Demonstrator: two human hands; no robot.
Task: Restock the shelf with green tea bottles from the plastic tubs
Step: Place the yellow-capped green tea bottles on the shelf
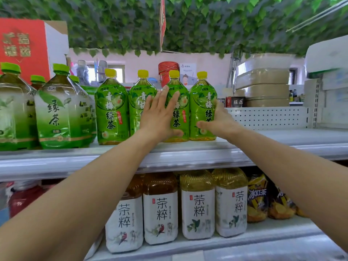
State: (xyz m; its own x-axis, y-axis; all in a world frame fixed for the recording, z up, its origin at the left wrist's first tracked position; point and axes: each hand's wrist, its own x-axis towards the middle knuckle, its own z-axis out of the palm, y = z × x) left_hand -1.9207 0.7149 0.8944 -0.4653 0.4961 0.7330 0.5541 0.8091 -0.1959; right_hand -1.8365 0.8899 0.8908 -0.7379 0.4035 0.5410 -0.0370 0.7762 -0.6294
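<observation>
Four green tea bottles with yellow caps and bright green labels stand upright in a row on the top shelf [188,153]. My left hand [160,114] lies flat, fingers spread, across the second bottle [140,97] and third bottle [178,117], gripping neither. My right hand [218,119] wraps the outer side of the fourth bottle [202,102]; whether it grips, I cannot tell. The first bottle [111,110] stands left of my left hand, untouched. Further left, bigger green-capped bottles [62,112]. Below my arms, white-labelled tea bottles [197,206] on the lower shelf. Leafy green covering [207,23] overhead. My right fingers are hidden behind the bottle.
</observation>
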